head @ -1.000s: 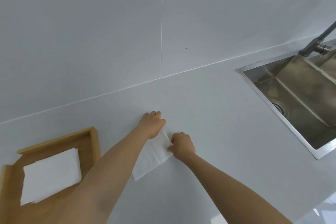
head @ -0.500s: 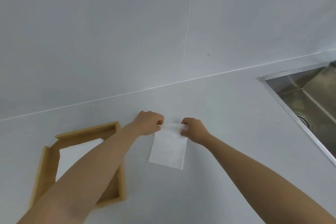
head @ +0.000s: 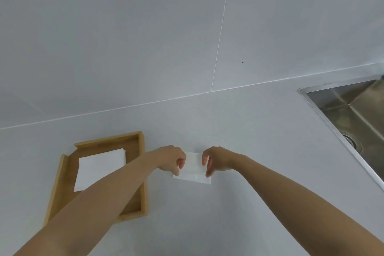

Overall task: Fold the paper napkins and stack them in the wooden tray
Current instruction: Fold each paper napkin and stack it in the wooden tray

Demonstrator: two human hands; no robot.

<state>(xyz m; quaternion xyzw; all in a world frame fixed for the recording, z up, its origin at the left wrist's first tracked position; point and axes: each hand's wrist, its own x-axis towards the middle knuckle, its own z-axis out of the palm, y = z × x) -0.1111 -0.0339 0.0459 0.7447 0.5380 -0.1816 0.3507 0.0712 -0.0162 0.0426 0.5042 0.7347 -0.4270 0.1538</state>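
A white paper napkin (head: 194,169) lies on the pale counter, folded over into a short wide rectangle. My left hand (head: 171,160) pinches its left edge and my right hand (head: 216,159) pinches its right edge, fingertips pointing down onto the paper. To the left sits the wooden tray (head: 142,145), with a stack of folded white napkins (head: 99,167) inside. My left forearm crosses over the tray's near right corner and hides part of it.
A steel sink (head: 351,114) is sunk into the counter at the right, its drain showing. A tiled wall (head: 187,27) rises behind the counter. Bare counter (head: 228,214) lies in front of the napkin.
The napkin's top edge has been brought down toward me, so it is now half as tall. Both hands moved with it. The view has swung left, showing more of the tray.
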